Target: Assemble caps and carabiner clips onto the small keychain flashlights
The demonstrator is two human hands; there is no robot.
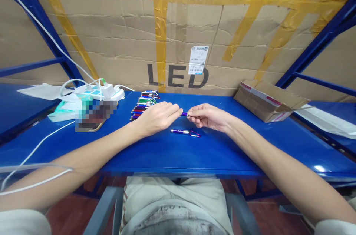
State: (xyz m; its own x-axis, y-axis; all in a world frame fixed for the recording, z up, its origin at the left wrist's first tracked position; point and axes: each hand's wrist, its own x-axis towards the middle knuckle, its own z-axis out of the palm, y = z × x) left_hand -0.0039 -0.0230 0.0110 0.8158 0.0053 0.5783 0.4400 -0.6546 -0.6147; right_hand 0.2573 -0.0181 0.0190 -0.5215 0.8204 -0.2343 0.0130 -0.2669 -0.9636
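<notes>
Between my two hands is a small purple penlight (184, 114), most of it hidden by fingers. My left hand (161, 116) is closed around one end of it. At the other end, my right hand (205, 117) pinches it between thumb and fingertips. Just below, a second purple penlight (179, 131) with a carabiner clip (195, 134) lies flat on the blue table (167, 153). Beyond my left hand, several penlights (141, 106) in red, blue, green and silver lie side by side, partly covered by that hand.
An opened cardboard box (269, 103) stands at the back right. On the left are a white power strip (112, 94) with cables, a blurred-out phone (96, 116) and a teal packet (62, 111). A large taped carton (125, 35) walls off the back, between blue rack posts (44, 23).
</notes>
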